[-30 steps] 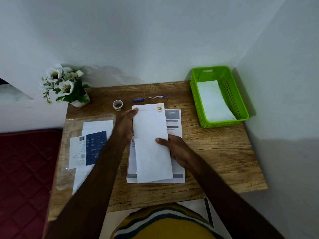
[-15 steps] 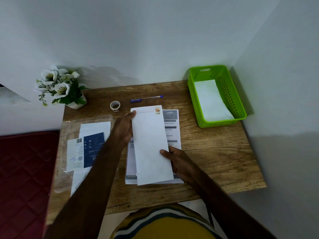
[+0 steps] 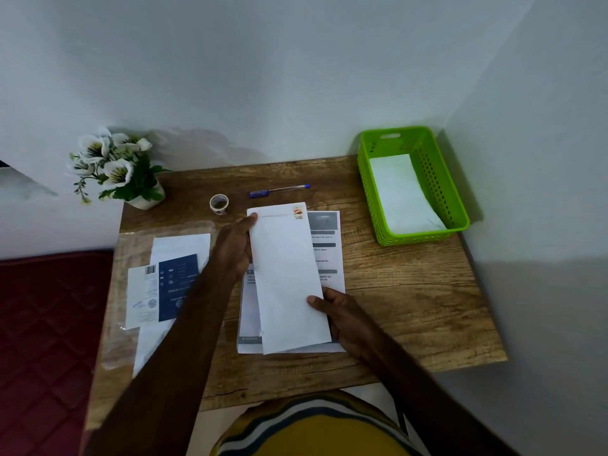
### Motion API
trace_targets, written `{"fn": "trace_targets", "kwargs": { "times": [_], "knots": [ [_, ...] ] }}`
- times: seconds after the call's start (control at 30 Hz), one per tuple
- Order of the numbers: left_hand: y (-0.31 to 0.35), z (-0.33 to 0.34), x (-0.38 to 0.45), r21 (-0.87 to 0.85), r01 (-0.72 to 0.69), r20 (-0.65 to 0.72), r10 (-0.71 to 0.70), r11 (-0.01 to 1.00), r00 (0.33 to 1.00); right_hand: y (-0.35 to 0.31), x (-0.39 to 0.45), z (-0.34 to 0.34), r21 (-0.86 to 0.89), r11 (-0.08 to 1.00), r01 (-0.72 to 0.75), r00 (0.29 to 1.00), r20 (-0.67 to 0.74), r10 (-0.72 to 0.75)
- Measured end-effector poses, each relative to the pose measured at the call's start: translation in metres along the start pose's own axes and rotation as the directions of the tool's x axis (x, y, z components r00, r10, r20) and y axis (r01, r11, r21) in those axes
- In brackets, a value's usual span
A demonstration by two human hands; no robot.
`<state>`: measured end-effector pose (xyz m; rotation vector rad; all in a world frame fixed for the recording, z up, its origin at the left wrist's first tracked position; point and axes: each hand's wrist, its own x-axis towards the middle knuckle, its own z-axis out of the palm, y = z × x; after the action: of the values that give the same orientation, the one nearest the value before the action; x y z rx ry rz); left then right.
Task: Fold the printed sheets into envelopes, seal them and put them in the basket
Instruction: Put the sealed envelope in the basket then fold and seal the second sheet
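Wooden table (image 3: 411, 291), white corner walls (image 3: 263, 60)

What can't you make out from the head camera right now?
- Envelope flap side: faces away, so sealing is unknown.
- Printed sheets: mostly under the envelope; text too small.
- Left hand fingers: behind the envelope.
- Basket contents: white paper, count unclear.

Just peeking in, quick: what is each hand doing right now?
Left hand: grips the long white paper envelope at its left edge.
Right hand: pinches the same envelope's lower right edge.
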<state>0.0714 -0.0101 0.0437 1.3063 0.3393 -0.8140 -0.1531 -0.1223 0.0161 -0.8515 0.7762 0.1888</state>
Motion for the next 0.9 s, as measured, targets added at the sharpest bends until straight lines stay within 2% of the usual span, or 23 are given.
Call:
{"fn": "trace_targets", "kwargs": {
  "times": [0.13,0.23,0.3,0.37,0.43,0.5,0.57,0.63,0.67,0.7,0.73,0.83,0.9],
  "knots": [
    [0.005,0.004,-0.003,-0.037,-0.019,0.008,0.019,0.999,1.0,-0.015,-0.007,-0.003,-0.079,0.995,0.067,0.997,-0.037,-0.07],
    [0.013,0.006,-0.004,-0.061,-0.051,0.06,0.055,0.997,0.997,-0.042,-0.021,-0.002,-0.14,0.975,0.171,0.976,-0.112,-0.187],
    [0.017,0.005,-0.005,-0.08,-0.083,0.135,0.093,0.993,0.986,-0.068,-0.034,-0.003,-0.176,0.947,0.267,0.941,-0.164,-0.296],
    [0.019,0.003,-0.004,-0.104,-0.092,0.196,0.111,0.99,0.974,-0.099,-0.052,-0.008,-0.247,0.894,0.374,0.877,-0.219,-0.427],
    [0.02,0.0,-0.003,-0.112,-0.101,0.211,0.123,0.989,0.97,-0.134,-0.072,-0.015,-0.488,0.754,0.439,0.738,-0.282,-0.613],
    [0.018,-0.003,-0.002,-0.121,-0.106,0.209,0.13,0.987,0.969,-0.166,-0.09,-0.026,-0.762,0.533,0.369,0.545,-0.287,-0.788],
    [0.014,-0.007,-0.002,-0.121,-0.102,0.205,0.126,0.987,0.971,-0.189,-0.097,-0.034,-0.928,0.319,0.195,0.36,-0.234,-0.903],
    [0.01,-0.009,-0.004,-0.112,-0.1,0.19,0.12,0.989,0.974,-0.204,-0.091,-0.036,-0.985,0.148,-0.083,0.238,-0.164,-0.957],
    [0.008,-0.01,-0.004,-0.105,-0.101,0.181,0.119,0.989,0.976,-0.209,-0.085,-0.035,-0.972,0.083,-0.221,0.226,-0.134,-0.965],
    [0.007,-0.011,-0.004,-0.101,-0.104,0.174,0.12,0.989,0.977,-0.212,-0.075,-0.033,-0.95,0.023,-0.312,0.252,-0.106,-0.962],
    [0.006,-0.012,-0.005,-0.095,-0.106,0.173,0.121,0.99,0.977,-0.213,-0.063,-0.033,-0.932,-0.032,-0.361,0.304,-0.085,-0.949],
    [0.002,-0.016,-0.004,-0.086,-0.107,0.17,0.121,0.991,0.978,-0.206,-0.024,-0.039,-0.848,-0.234,-0.476,0.534,-0.067,-0.843],
    [0.001,-0.018,-0.003,-0.079,-0.104,0.168,0.116,0.991,0.979,-0.198,-0.004,-0.044,-0.811,-0.319,-0.491,0.628,-0.075,-0.775]
  ]
}}
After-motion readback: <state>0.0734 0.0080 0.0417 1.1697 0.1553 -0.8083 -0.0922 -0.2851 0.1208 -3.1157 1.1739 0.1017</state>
